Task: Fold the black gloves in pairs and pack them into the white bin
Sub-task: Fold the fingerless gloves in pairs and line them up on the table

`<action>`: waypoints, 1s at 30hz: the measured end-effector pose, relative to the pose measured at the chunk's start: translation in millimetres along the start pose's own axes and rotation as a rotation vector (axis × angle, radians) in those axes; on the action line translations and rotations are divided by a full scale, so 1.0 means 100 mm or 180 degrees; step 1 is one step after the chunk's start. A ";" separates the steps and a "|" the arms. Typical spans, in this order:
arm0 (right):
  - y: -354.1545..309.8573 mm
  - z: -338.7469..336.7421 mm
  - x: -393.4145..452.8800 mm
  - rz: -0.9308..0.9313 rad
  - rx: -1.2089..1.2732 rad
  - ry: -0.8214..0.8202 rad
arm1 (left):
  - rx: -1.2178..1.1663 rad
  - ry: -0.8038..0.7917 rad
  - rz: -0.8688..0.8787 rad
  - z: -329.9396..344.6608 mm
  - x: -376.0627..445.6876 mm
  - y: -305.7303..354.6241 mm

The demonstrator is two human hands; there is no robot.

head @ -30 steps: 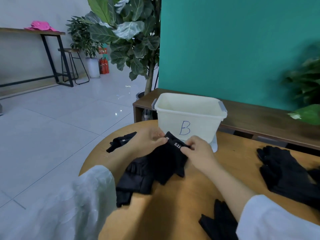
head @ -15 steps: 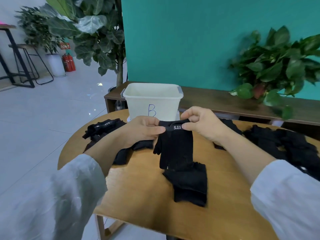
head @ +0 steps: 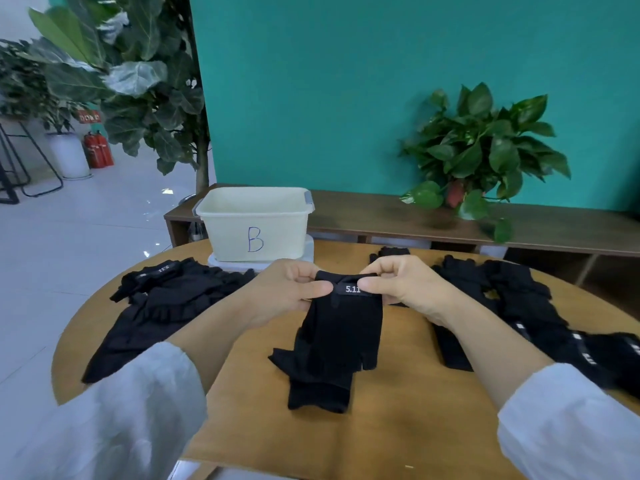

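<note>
Closest to me, a black glove [head: 341, 336] hangs down from my two hands onto the wooden table [head: 242, 410]. Its lower part lies on the wood, on top of another black piece, maybe its partner; I cannot tell for sure. My left hand [head: 287, 292] pinches the cuff on one side, thumb on top by the little tag. My right hand [head: 403, 287] pinches the other side, fingers curled over the edge.

I think I am only starting. This pair is not folded yet.

The near table edge is close below the glove, so I have little room to pull toward me. There is bare wood under my arms and between the piles, enough to lay a pair flat.

On my left sits a heap of black gloves [head: 166, 299]. On my right lies a longer row of gloves [head: 512, 306], running out to the table's edge. All of these are left to do.

Farther back, the white bin [head: 256, 230] marked B stands at the far edge of the table, just past my hands. From here I see nothing in it, but its floor is hidden. The way to it looks open.
</note>
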State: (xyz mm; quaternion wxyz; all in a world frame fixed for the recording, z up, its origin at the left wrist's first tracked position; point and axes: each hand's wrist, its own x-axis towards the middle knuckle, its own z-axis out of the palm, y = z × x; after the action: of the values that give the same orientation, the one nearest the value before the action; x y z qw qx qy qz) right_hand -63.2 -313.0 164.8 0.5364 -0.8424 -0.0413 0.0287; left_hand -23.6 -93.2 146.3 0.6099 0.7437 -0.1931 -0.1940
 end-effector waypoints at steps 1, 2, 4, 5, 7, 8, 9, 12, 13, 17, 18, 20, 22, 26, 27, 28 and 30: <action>0.04 -0.06 -0.03 0.0039 0.0031 -0.0021 | -0.0011 -0.0013 -0.0010 0.05 0.03 0.00; 0.07 -0.13 -0.06 0.0077 0.0054 -0.0041 | 0.0019 -0.0041 -0.0017 0.11 0.07 0.01; 0.17 -0.25 -0.09 0.0121 0.0035 -0.0014 | 0.0165 -0.0068 0.0006 0.24 0.16 0.00; 0.22 -0.31 -0.08 0.0120 -0.0017 0.0033 | 0.0262 -0.0048 0.0026 0.31 0.22 0.00; 0.33 -0.41 -0.06 0.0111 -0.0111 0.0169 | 0.0479 0.0031 0.0098 0.42 0.36 -0.02; 0.38 -0.45 -0.05 0.0099 -0.0134 0.0248 | 0.0581 0.0070 0.0162 0.47 0.44 -0.04; 0.42 -0.50 -0.03 0.0078 -0.0134 0.0322 | 0.0685 0.0118 0.0233 0.51 0.53 -0.04; 0.52 -0.64 0.03 0.0026 -0.0130 0.0533 | 0.0866 0.0295 0.0420 0.61 0.73 -0.05; 0.55 -0.67 0.04 0.0013 -0.0187 0.0573 | 0.0898 0.0335 0.0486 0.64 0.78 -0.06; 0.76 -0.65 -0.04 0.0120 -0.0690 0.0541 | 0.1075 0.0257 0.0583 0.76 0.76 -0.22; 0.83 -0.61 -0.10 0.0151 -0.0855 0.0516 | 0.1091 0.0215 0.0581 0.80 0.71 -0.30; 0.94 -0.51 -0.28 0.0160 -0.1202 0.0485 | 0.1150 0.0145 0.0591 0.88 0.56 -0.48; 1.04 -0.37 -0.50 0.0075 -0.1656 0.0479 | 0.1422 0.0114 0.0704 0.95 0.37 -0.68; 1.28 -0.07 -0.89 -0.0290 -0.2492 0.0638 | 0.2367 0.0266 0.1488 1.12 0.07 -1.10; 1.35 -0.01 -0.96 -0.0345 -0.2618 0.0651 | 0.2595 0.0254 0.1645 1.17 0.02 -1.19; 1.44 0.05 -1.02 -0.0408 -0.2689 0.0672 | 0.2781 0.0229 0.1738 1.21 -0.01 -1.27; 1.56 0.13 -1.12 -0.0528 -0.2708 0.0746 | 0.2994 0.0171 0.1780 1.25 -0.08 -1.36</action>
State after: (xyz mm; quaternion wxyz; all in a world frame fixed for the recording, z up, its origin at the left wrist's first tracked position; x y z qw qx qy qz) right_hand -169.4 -378.4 17.9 0.1438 -0.9795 -0.0558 -0.1296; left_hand -89.7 -168.5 -9.3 0.2447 0.8612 -0.4337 0.1019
